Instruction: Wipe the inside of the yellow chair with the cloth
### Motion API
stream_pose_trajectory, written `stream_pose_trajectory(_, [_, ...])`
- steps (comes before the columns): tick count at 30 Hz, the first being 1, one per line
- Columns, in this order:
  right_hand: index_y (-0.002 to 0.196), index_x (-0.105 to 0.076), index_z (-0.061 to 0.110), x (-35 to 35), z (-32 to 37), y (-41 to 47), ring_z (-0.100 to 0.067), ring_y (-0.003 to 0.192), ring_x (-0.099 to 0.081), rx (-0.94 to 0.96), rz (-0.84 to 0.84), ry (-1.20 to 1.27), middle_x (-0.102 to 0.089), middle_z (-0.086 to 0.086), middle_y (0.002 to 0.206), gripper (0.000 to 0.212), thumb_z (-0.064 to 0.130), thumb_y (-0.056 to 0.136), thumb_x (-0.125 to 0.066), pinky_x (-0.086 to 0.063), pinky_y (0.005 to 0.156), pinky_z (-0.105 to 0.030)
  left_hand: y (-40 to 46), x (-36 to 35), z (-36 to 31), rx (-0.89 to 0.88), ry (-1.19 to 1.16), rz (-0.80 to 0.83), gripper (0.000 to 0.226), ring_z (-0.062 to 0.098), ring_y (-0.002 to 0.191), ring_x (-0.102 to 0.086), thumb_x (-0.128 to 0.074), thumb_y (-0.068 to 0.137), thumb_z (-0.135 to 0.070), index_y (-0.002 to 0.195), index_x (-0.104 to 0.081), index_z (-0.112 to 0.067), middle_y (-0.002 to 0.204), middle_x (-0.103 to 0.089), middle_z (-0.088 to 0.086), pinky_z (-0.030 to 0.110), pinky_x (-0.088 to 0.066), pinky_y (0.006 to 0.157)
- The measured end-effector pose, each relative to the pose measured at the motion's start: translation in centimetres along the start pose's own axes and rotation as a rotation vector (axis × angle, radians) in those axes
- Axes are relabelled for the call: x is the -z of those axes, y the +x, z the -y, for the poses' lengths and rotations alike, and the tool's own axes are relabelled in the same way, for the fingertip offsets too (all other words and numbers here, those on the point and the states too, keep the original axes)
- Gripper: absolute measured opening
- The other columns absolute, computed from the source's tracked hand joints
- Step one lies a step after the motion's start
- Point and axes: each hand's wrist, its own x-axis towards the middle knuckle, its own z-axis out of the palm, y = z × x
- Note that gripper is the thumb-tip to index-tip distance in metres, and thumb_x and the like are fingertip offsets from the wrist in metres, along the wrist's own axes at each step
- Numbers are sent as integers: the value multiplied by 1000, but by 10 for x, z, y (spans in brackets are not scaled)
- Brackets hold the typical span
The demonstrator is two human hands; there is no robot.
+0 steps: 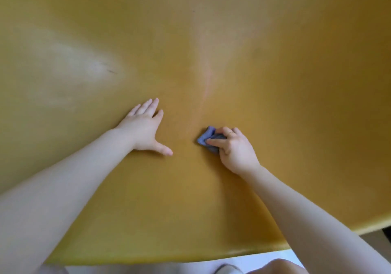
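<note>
Pinching a bunched blue-grey cloth (pixel 208 138), the right hand (pixel 236 150) has its fingers curled round the wad, forefinger laid along the front fold, a thin ring (pixel 230 132) on one finger. Cloth sits pressed on the yellow chair (pixel 275 73) seat, just right of frame centre, w/ its free corner poking out toward 10 o'clock of the hand. Right forearm runs back to 4 o'clock and leaves the frame at the lower right corner.

Left hand (pixel 146 129) lies flat on the seat at 9 o'clock of the cloth, near it but apart; fingers straight and close together pointing to 1 o'clock, thumb splayed out toward the cloth at 4 o'clock. It holds nothing. Left forearm runs down to 7 o'clock.

Round the hands: only bare yellow shell, curving up at 12 o'clock and on both sides. A pale sheen streak (pixel 206 77) climbs from 11 o'clock of the cloth toward 12; a wider pale patch w/ a small dark scuff (pixel 110 70) sits at 10 o'clock of the left hand. Nothing lies btwn the two hands.

Edges: front rim of the seat arcs across at 6 o'clock, rising toward 4 o'clock at the right. Below it, a strip of pale floor (pixel 243 260) and part of the person's leg (pixel 279 266). Open seat all round the cloth, most of it toward 12 and 3 o'clock.
</note>
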Motion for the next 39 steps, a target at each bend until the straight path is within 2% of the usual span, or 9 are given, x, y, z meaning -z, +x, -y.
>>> stream_pose_trajectory(4, [116, -64, 30, 1, -5, 12, -33, 96, -41, -428, -2, -135, -49, -8, 129, 47, 2, 87, -39, -37, 83, -34, -10, -15, 21, -31, 53, 43, 129, 22, 142, 22, -59, 59, -79, 149, 14, -20, 151, 30, 11, 35, 8, 116])
stream_pose_trajectory(7, [119, -61, 32, -6, 23, 13, -30, 98, -37, -579, 7, -79, -45, -7, 130, 52, -1, 85, -38, -35, 86, -34, -6, -18, 23, -61, 19, 17, 130, 21, 142, 22, -60, 59, -78, 149, 14, -20, 151, 31, 10, 36, 9, 115])
stream_pose_trajectory(12, [92, -75, 21, -29, 80, -12, -29, 63, -46, -195, -22, 41, -64, -14, 96, 51, 10, 75, -28, -49, 64, -35, -4, -20, 26, -93, 17, -8, 131, 22, 143, 21, -60, 58, -79, 149, 13, -19, 152, 29, 11, 35, 8, 116])
stream_pose_trajectory(16, [96, -73, 25, -28, 91, -9, -28, 59, -46, -15, 55, -58, -65, -13, 97, 51, 9, 76, -29, -47, 57, -31, -3, -20, 27, -105, 13, -15, 132, 22, 143, 21, -60, 57, -80, 149, 14, -19, 152, 30, 11, 36, 8, 116])
stream_pose_trajectory(21, [131, -46, 39, -17, 63, 30, -32, 100, -40, -363, 176, -245, -40, -5, 136, 56, 2, 89, -37, -37, 87, -36, 0, -17, 27, -119, 15, -9, 132, 23, 142, 22, -60, 58, -79, 148, 15, -18, 151, 30, 12, 36, 9, 115])
stream_pose_trajectory(25, [136, -36, 41, -13, 58, 58, -29, 108, -35, -533, 193, -258, -31, -3, 141, 56, 7, 92, -34, -33, 90, -33, -1, -16, 27, -119, 19, -7, 133, 22, 142, 22, -60, 58, -80, 148, 15, -19, 151, 30, 11, 36, 10, 115])
stream_pose_trajectory(33, [106, -70, 23, -34, 99, 15, -29, 63, -48, -5, 173, -46, -63, -14, 103, 56, 14, 74, -24, -47, 61, -34, 0, -12, 27, -132, 48, -5, 134, 23, 143, 18, -61, 57, -79, 149, 13, -15, 153, 26, 11, 36, 5, 116])
stream_pose_trajectory(36, [112, -66, 26, -33, 85, 27, -30, 69, -48, 39, 187, -41, -61, -14, 111, 52, 12, 79, -28, -48, 64, -36, 5, -2, 36, -132, 106, -20, 134, 20, 145, 11, -61, 57, -79, 149, 11, -13, 156, 20, 8, 34, 1, 117])
stream_pose_trajectory(39, [125, -55, 34, -34, 62, 60, -31, 92, -41, -185, 144, -34, -44, -8, 133, 54, 1, 86, -36, -42, 83, -38, 10, 5, 43, -38, 153, -44, 134, 23, 144, 14, -58, 55, -83, 148, 14, -19, 153, 25, 12, 37, 2, 117])
